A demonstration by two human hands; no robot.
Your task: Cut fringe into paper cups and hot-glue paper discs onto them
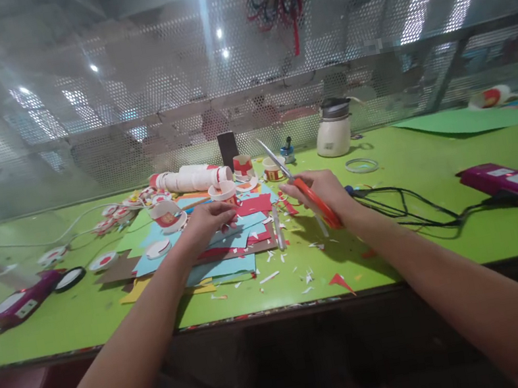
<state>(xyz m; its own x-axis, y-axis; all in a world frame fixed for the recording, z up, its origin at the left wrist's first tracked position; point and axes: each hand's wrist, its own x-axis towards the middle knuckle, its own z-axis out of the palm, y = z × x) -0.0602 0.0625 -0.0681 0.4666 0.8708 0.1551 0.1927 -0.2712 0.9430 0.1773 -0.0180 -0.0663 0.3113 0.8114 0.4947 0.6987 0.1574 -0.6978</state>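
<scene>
My right hand (323, 192) is closed round the orange handles of a pair of scissors (314, 201). Their metal blades point up and to the left, over the table. My left hand (213, 221) is pinched at the left end of a piece of red paper (255, 205), above a pile of coloured sheets. Just behind that hand stands a paper cup (225, 193) with red on its side. Another cut cup (167, 215) is left of it. Light blue paper (197, 274) and brown card lie under the hand. A narrow metallic strip (278, 227) lies between my hands.
White paper scraps (308, 276) and a red scrap (341, 283) litter the green table (414, 253). Purple power strips (515, 182) with cables sit on both sides. At the back are stacked cups (191, 178), a white jug (334, 130) and a dark phone-like object (228, 149). A tape ring (362, 166) lies right.
</scene>
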